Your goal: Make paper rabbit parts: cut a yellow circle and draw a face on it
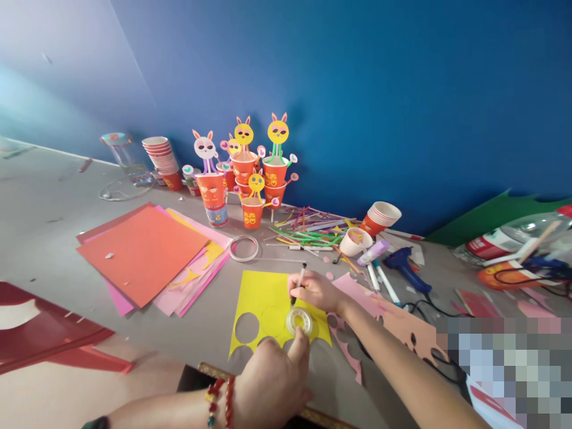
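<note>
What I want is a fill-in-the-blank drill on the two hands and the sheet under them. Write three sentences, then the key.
1. The pen is gripped in the ____ hand, tip down beside the tape roll.
2. The left hand presses a finger on that roll, which lies on the ____ sheet of paper.
3. The right hand bears no bracelet; the beaded bracelet is on the ____ wrist.
Missing words: right; yellow; left.

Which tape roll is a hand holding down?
The small clear roll on the yellow sheet, pinned by the left hand while the right hand holds a marker beside it; the larger roll lies untouched behind.
</note>
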### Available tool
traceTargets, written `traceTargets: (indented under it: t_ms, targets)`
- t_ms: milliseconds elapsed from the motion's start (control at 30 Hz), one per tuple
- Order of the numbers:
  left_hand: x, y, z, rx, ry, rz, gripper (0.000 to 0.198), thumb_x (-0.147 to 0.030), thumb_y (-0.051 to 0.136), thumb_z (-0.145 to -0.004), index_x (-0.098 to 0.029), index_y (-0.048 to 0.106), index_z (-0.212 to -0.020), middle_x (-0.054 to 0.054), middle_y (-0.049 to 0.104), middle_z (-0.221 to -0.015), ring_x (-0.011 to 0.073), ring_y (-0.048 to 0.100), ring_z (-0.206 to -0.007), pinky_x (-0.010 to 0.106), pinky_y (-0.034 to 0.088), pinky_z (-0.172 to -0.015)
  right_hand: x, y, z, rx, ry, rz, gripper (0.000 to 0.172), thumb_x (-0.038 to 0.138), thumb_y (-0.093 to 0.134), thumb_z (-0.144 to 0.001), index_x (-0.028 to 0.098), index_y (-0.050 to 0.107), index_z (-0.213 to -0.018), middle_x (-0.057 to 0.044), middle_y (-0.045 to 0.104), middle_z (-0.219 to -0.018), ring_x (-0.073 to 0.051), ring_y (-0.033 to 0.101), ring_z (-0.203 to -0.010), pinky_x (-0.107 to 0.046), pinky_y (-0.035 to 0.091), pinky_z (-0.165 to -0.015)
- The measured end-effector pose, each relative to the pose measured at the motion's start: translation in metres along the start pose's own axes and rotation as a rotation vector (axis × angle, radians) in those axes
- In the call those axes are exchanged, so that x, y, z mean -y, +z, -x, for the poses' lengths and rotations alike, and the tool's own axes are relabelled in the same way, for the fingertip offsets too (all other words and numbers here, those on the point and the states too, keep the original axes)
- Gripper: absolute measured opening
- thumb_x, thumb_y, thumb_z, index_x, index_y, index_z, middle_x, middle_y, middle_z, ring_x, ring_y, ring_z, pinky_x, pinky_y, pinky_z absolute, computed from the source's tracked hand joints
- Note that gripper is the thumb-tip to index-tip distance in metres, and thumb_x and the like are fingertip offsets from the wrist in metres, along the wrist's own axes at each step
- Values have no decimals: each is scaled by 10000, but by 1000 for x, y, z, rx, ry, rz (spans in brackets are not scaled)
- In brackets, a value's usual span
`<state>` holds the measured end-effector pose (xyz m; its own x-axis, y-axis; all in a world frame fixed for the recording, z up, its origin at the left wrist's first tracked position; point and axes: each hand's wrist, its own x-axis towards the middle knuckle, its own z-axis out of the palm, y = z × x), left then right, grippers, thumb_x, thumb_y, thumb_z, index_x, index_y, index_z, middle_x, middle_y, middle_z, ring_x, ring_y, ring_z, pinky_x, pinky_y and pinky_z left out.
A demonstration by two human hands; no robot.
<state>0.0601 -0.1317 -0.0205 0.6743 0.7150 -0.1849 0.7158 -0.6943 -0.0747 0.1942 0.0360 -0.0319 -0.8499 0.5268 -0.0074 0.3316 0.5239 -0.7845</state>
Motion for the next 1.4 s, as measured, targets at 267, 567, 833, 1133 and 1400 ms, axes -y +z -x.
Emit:
traceTargets:
  t_ms: [267,567,833,1133,1400]
  targets:
    - [0,4,2,-30,-22,-15,580,-538,362,-1021,-114,648,-1295,294,459,-1445,238,693,-764,336,486,-481,-4,0,19,-133,41,-39,188,231,473,-855,184,610,-734,-6,654,-709,-169,602,-700,-265,448,-690]
    - [0,8,2,-69,-55,-51,647,-556,339,-1019,-65,552,-1382,288,485,-1430,213,688,-723,333,474,-465,-4,6,52,-256,88,-3,225,250,441,-906,182,602,-765,-4,607,-690,-164,557,-658,-265,418,-628]
    - [-2,17,5,-104,-105,-75,679,-586,326,-1006,-77,500,-1421,288,523,-1366,182,665,-639,309,474,-476,-1,18,80,-407,141,-45,270,321,431,-955,200,591,-774,10,553,-647,-161,529,-609,-264,421,-583]
    - [21,9,-17,-149,-52,12,227,-162,494,-967,-142,600,-1166,111,613,-1068,181,655,-743,244,480,-493,4,35,106,-633,244,12,337,394,384,-1037,232,599,-1239,-78,724,-976,-198,678,-742,-309,557,-710]
    - [55,7,-20,-206,-174,463,240,-121,552,-898,-188,524,-1127,35,653,-1055,162,688,-797,252,527,-690,-2,50,114,-564,85,411,326,226,388,-1003,236,610,-1241,-101,729,-930,-267,707,-860,-368,571,-724]
